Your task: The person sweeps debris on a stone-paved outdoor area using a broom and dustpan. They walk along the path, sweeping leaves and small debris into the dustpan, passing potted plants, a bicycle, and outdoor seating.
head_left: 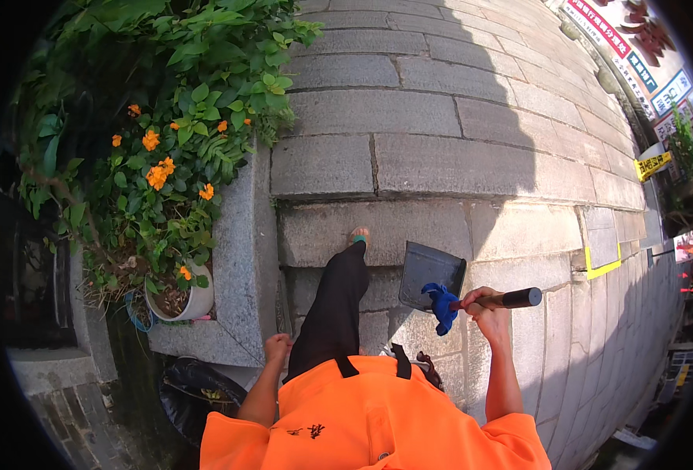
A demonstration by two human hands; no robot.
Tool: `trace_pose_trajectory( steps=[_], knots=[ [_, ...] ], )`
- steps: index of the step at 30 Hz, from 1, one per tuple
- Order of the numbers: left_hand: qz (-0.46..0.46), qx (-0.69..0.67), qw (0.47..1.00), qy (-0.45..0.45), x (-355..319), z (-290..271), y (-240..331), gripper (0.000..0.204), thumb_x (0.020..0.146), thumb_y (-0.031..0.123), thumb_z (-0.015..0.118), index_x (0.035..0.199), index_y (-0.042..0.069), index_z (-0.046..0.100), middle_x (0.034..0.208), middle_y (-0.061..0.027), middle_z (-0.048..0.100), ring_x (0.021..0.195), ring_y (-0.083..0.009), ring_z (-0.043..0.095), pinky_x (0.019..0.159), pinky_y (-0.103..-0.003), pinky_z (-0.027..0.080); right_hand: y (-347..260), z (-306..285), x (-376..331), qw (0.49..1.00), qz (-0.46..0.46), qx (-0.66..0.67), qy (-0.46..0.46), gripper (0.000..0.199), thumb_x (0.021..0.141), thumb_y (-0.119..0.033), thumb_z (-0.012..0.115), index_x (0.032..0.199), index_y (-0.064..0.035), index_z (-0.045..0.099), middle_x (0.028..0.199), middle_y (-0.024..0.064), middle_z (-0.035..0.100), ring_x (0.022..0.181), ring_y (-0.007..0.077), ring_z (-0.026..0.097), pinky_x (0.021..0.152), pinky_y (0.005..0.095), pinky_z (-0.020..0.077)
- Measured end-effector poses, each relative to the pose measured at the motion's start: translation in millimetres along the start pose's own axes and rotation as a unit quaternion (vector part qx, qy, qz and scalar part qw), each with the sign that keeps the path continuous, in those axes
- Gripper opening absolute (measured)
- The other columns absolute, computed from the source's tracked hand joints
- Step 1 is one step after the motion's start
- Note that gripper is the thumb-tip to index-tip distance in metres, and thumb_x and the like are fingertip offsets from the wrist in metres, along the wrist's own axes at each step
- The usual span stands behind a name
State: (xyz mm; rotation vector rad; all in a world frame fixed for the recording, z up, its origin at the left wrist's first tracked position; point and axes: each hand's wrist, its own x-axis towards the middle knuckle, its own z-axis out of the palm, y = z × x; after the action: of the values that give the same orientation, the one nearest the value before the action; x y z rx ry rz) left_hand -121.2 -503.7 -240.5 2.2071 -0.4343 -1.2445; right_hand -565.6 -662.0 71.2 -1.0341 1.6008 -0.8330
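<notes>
Grey stone steps (417,113), part sun, part shadow; orange-flowered shrubs (158,174) above granite ledge (241,274). Right hand (487,305) closed round dark handle (520,298), blue cloth (443,307) wrapped on it. Black dustpan (431,268) seen against a step's edge; join to handle unclear. Left hand (277,348) loosely fisted, apparently empty, near ledge's near right corner.

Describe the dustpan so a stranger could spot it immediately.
Over the grey stone paving, the right hand grips a handle with a blue bundle along it. Just above that bundle in the picture is the dustpan: a dark, squarish scoop, unlike the paler slabs.
</notes>
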Motion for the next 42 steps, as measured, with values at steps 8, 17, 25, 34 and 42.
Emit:
trace_pose_trajectory(
  steps=[8, 17, 25, 34, 42],
  knots=[
    [0.030, 0.118, 0.990, 0.067, 111.9, 65.5, 216.1, 0.029, 0.082, 0.028, 0.056, 0.065, 0.007, 0.068, 0.061, -0.0119, 0.061, 0.056, -0.0239, 0.059, 0.055, -0.040, 0.046, -129.2, -7.6, 188.2, 0.996, 0.070, 0.007, 0.053, 0.017, 0.059, 0.013, 0.050, 0.070, 0.0008, 0.052, 0.070, 0.0112, 0.061, 0.065, 0.0187, 0.060, 0.056, 0.0277, 0.0453],
    [0.219, 0.162, 0.938, -0.214, 156.5, 187.2, 565.1, 0.043, 0.082, 0.046, 0.052, 0.069, 0.008, 0.067, 0.064, -0.0119, 0.063, 0.065, -0.0302, 0.062, 0.064, -0.042, 0.048, -345.9, -27.7, 287.8, 0.989, -0.050, 0.005, 0.139, 0.011, 0.063, 0.011, 0.053, 0.066, 0.0004, 0.057, 0.070, 0.0075, 0.061, 0.068, 0.0139, 0.059, 0.062, 0.0237, 0.0443],
    [0.376, 0.304, 0.868, -0.111, 135.6, 332.7, 854.7, 0.029, 0.078, 0.035, 0.056, 0.072, 0.009, 0.065, 0.074, -0.0137, 0.064, 0.073, -0.0336, 0.061, 0.065, -0.043, 0.047, -405.7, -38.6, 412.2, 0.983, -0.097, 0.034, 0.153, 0.015, 0.063, 0.013, 0.052, 0.066, -0.0005, 0.057, 0.071, 0.0066, 0.060, 0.073, 0.0153, 0.060, 0.067, 0.0248, 0.0450],
    [0.538, 0.333, 0.767, -0.107, 192.9, 344.9, 1118.9, 0.034, 0.085, 0.033, 0.048, 0.075, 0.005, 0.065, 0.080, -0.0180, 0.063, 0.076, -0.0353, 0.061, 0.065, -0.045, 0.048, -504.9, -50.9, 572.2, 0.988, 0.005, 0.056, 0.145, 0.011, 0.059, 0.009, 0.052, 0.064, 0.0008, 0.057, 0.065, 0.0108, 0.060, 0.060, 0.0187, 0.059, 0.056, 0.0283, 0.0461],
    [0.517, 0.510, 0.682, 0.085, 294.6, 243.7, 1285.7, 0.035, 0.079, 0.037, 0.055, 0.080, 0.005, 0.068, 0.098, -0.0144, 0.060, 0.100, -0.0296, 0.055, 0.085, -0.040, 0.041, -574.0, -58.2, 704.5, 0.987, -0.015, 0.019, 0.161, 0.008, 0.055, 0.003, 0.053, 0.061, 0.0011, 0.058, 0.059, 0.0080, 0.058, 0.050, 0.0159, 0.054, 0.042, 0.0257, 0.0399]
  ],
)
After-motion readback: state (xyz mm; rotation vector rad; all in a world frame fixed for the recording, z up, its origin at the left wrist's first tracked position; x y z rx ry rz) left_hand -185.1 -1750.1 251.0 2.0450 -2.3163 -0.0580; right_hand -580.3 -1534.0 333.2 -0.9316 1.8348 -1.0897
